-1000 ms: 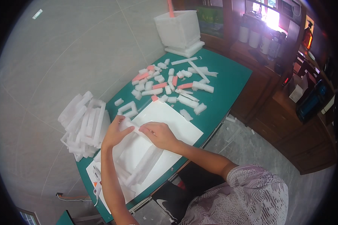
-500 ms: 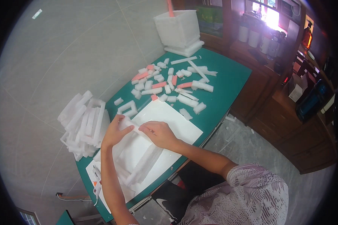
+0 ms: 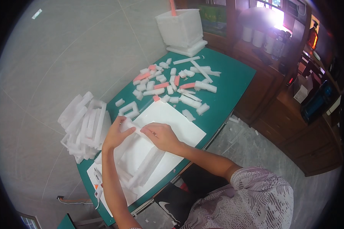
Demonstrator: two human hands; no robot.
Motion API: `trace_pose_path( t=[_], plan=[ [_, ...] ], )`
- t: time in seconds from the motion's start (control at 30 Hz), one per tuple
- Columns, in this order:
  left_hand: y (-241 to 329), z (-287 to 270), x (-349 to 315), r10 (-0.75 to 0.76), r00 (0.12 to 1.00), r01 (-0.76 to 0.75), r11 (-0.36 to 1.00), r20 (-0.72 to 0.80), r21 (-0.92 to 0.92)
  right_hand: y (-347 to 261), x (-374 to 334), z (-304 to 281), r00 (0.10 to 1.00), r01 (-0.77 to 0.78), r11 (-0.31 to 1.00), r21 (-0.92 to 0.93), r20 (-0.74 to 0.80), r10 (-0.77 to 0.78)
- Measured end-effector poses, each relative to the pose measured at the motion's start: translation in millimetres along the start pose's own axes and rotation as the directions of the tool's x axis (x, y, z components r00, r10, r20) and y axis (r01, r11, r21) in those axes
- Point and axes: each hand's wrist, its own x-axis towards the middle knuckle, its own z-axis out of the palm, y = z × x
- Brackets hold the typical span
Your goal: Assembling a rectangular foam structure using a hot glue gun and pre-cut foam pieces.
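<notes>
Holding the far end of a white foam frame (image 3: 147, 166) over a white board (image 3: 179, 120), near left, with left hand (image 3: 117, 136) clasped wide around the foam and right hand (image 3: 162, 138) pinched closely on it; seemingly pressing a joint, next calling for steady pressure.

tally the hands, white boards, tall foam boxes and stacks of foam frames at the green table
Hands, left hand and right hand: 2
White board: 1
Tall foam box: 1
Stack of foam frames: 1
Total: 5
</notes>
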Motion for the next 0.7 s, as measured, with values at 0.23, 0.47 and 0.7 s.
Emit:
trace_pose_path(
  t=[0.23,0.47,0.7],
  plan=[
    [0.8,0.3,-1.0,-0.011,1.000,0.011,1.000,-0.003,-0.005,3.5,-0.2,2.0,0.999,0.034,0.999,-0.017,-0.006,-0.034],
    [0.8,0.1,-0.5,-0.021,1.000,0.021,1.000,0.007,-0.020,4.8,-0.4,2.2,1.000,0.027,0.999,-0.023,-0.012,-0.027],
    [1.1,0.0,-0.7,-0.027,0.999,0.027,0.999,0.020,-0.028,1.1,-0.1,0.7,1.000,-0.020,1.000,-0.019,0.005,0.021]
  ],
)
